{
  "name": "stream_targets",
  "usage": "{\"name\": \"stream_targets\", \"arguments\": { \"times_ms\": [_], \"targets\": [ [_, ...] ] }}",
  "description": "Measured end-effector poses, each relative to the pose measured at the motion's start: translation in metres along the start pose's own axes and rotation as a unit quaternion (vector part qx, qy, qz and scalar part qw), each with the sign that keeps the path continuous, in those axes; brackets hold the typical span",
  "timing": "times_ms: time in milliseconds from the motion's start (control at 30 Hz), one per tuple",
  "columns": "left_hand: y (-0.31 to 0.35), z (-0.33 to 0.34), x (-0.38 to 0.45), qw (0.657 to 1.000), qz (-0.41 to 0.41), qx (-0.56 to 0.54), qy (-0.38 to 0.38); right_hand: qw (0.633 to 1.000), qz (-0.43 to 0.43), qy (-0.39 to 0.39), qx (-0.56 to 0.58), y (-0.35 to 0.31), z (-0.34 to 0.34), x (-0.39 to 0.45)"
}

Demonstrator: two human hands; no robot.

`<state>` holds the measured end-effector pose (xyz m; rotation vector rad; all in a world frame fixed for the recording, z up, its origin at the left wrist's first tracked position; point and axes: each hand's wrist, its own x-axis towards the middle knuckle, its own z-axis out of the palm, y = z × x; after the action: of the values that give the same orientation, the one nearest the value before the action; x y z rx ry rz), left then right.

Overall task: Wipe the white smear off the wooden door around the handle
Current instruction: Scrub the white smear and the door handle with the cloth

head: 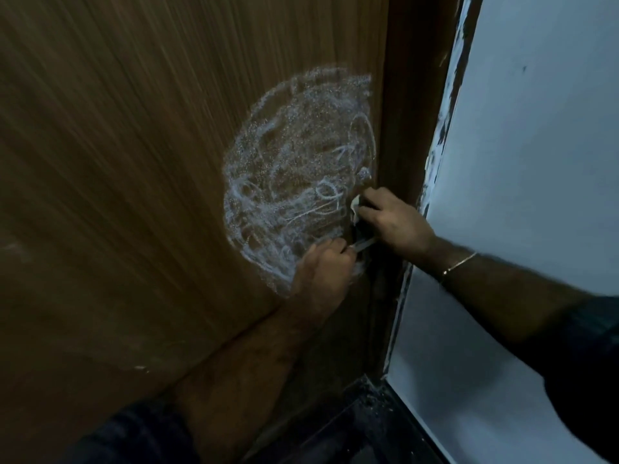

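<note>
A: Why is the handle [363, 243] gripped by the left hand [323, 262]?

B: Probably so the wooden door [134, 195] is steadied. A white cloth [355, 205] is pinched in the right hand [390, 219], pressed at the white smear [294, 175]'s right edge, above the handle.

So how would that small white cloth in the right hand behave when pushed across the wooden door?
The small white cloth looks bunched under the right hand, so it is probably soft and floppy, folding rather than sliding flat. It is likely light, since only the fingertips pin it. The chalky white smear on the wooden door may make it drag slightly.
</note>
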<state>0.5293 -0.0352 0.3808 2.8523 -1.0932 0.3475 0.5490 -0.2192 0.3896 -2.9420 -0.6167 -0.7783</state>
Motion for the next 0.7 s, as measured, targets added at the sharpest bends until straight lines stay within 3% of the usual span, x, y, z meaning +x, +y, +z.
{"name": "stream_targets", "arguments": {
  "times_ms": [133, 267, 433, 567, 700],
  "targets": [
    [0.004, 0.006, -0.002, 1.0, 0.011, 0.014, 0.004, 0.984, -0.151, -0.037, -0.083, 0.016, -0.01, 0.008],
    [0.003, 0.014, -0.01, 1.0, 0.021, 0.011, -0.02, 0.938, -0.281, -0.099, -0.178, 0.027, -0.019, 0.017],
    [0.003, 0.029, -0.02, 1.0, 0.013, -0.001, -0.025, 0.965, -0.215, -0.056, -0.139, 0.023, -0.011, 0.014],
    [0.012, 0.034, -0.025, 1.0, -0.012, -0.019, -0.02, 0.938, -0.255, -0.125, -0.2, 0.014, -0.004, 0.01],
    [0.021, 0.038, -0.027, 0.999, -0.047, 0.0, 0.002, 0.959, -0.234, -0.049, -0.153, 0.029, -0.013, 0.023]
  ]
}}
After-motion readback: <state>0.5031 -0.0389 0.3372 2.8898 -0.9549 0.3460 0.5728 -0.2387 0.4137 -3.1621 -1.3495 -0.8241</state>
